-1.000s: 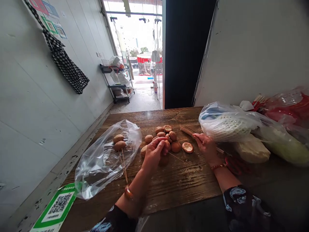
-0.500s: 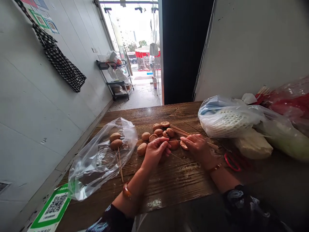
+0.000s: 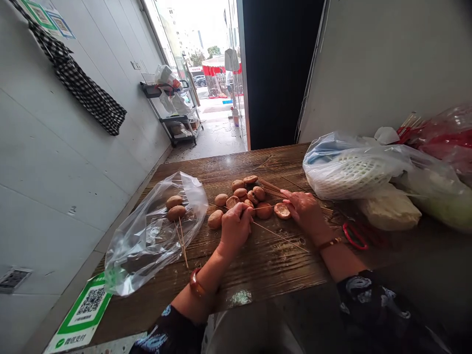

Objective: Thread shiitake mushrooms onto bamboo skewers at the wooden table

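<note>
One thin bamboo skewer (image 3: 262, 207) runs almost level from side to side between the hands, the right hand (image 3: 305, 212) pinching its right end and the left hand (image 3: 236, 227) curled in a loose fist, fingertips closed on a mushroom (image 3: 246, 212) at its left end, above the wooden table (image 3: 258, 275). About nine loose mushrooms (image 3: 243, 195) lie clustered just beyond the hands, two skewered ones (image 3: 174, 207) rest on the clear plastic bag (image 3: 147, 241) to the left, and another skewer (image 3: 280, 237) lies slantwise near the right wrist. Both forearms reach forward, wrists low over the wood.

Both hands meet over the mushrooms (image 3: 248, 195) on the counter (image 3: 265, 270): left hand (image 3: 235, 227) closed, right hand (image 3: 306, 211) pinching a skewer (image 3: 263, 207).
</note>
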`<action>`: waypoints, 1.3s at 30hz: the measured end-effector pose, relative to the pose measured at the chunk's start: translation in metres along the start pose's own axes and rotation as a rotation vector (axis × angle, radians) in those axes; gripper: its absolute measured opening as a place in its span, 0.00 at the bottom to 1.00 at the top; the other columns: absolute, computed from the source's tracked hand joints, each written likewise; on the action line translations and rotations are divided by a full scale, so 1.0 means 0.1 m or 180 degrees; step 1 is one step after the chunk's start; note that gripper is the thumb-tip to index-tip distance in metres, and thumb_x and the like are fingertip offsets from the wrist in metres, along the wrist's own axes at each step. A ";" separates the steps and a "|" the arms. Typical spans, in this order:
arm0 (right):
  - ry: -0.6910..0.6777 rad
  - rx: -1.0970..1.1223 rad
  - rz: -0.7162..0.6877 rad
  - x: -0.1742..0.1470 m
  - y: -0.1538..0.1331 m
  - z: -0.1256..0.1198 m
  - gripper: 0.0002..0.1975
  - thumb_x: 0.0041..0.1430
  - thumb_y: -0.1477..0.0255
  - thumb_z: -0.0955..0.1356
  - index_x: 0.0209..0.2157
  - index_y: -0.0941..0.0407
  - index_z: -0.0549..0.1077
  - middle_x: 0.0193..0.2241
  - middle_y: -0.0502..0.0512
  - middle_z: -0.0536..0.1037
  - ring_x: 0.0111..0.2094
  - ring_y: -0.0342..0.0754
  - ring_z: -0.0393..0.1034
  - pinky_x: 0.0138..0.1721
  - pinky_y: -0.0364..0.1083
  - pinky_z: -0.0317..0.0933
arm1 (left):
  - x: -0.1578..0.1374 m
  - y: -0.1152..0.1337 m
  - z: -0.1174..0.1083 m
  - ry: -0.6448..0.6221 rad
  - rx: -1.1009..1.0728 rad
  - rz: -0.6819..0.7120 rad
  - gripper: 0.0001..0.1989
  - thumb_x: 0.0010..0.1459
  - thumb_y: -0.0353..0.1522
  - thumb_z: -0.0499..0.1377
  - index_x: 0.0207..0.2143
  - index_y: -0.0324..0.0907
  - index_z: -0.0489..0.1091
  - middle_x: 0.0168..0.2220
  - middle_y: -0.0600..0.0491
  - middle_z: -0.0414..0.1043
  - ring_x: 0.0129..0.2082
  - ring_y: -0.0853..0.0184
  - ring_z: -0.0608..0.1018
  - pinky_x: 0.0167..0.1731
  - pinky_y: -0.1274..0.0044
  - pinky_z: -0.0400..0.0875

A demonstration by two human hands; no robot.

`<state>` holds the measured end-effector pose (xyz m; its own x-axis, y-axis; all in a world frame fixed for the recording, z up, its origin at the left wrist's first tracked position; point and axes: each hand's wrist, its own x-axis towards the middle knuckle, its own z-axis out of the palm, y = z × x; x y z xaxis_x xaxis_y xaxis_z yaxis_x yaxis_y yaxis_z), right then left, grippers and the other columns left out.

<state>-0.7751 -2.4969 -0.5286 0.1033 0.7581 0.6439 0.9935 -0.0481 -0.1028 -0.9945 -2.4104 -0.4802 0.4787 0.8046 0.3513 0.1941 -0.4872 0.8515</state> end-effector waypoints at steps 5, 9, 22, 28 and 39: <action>-0.0063 -0.0008 0.0237 -0.01 0.10 0.04 0.23 0.66 0.72 0.64 0.61 0.58 0.65 0.37 0.57 0.80 0.37 0.52 0.72 0.42 0.51 0.57 | 0.01 0.02 -0.09 0.0260 0.0452 0.0302 0.11 0.61 0.33 0.55 0.25 0.43 0.66 0.22 0.56 0.70 0.24 0.69 0.71 0.27 0.77 0.61; -0.0143 -0.0044 0.0327 -0.03 0.15 0.09 0.24 0.65 0.72 0.65 0.62 0.57 0.63 0.37 0.56 0.80 0.36 0.51 0.72 0.40 0.50 0.56 | 0.01 0.04 -0.17 0.0397 0.0701 0.0427 0.11 0.61 0.32 0.54 0.25 0.43 0.65 0.23 0.56 0.69 0.26 0.69 0.70 0.30 0.76 0.60; 0.1688 0.1489 0.2040 -0.07 0.33 -0.01 0.21 0.64 0.62 0.62 0.52 0.60 0.73 0.34 0.59 0.79 0.34 0.51 0.73 0.41 0.53 0.67 | 0.02 0.04 -0.44 0.0560 -0.0305 0.0189 0.14 0.65 0.39 0.51 0.27 0.44 0.61 0.20 0.59 0.60 0.21 0.71 0.63 0.25 0.78 0.58; 0.1517 0.1901 0.1699 -0.01 -0.29 -0.73 0.18 0.66 0.60 0.64 0.49 0.53 0.77 0.37 0.57 0.80 0.41 0.51 0.74 0.47 0.54 0.67 | -0.02 0.10 -0.40 0.0308 -0.0359 0.0428 0.14 0.63 0.37 0.53 0.25 0.43 0.61 0.22 0.57 0.62 0.23 0.71 0.64 0.26 0.78 0.59; -0.0873 0.2372 0.1409 -0.26 -0.52 -1.33 0.21 0.64 0.56 0.65 0.55 0.48 0.75 0.46 0.55 0.82 0.48 0.55 0.75 0.48 0.51 0.70 | -0.07 0.12 -0.42 -0.0306 -0.0413 0.0520 0.14 0.63 0.38 0.52 0.24 0.44 0.62 0.20 0.57 0.63 0.22 0.70 0.65 0.24 0.77 0.62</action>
<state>-0.8232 -2.6005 -0.4396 0.3588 0.9032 0.2357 0.5681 -0.0109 -0.8229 -1.0317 -2.4074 -0.4563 0.5752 0.6797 0.4551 -0.0015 -0.5555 0.8315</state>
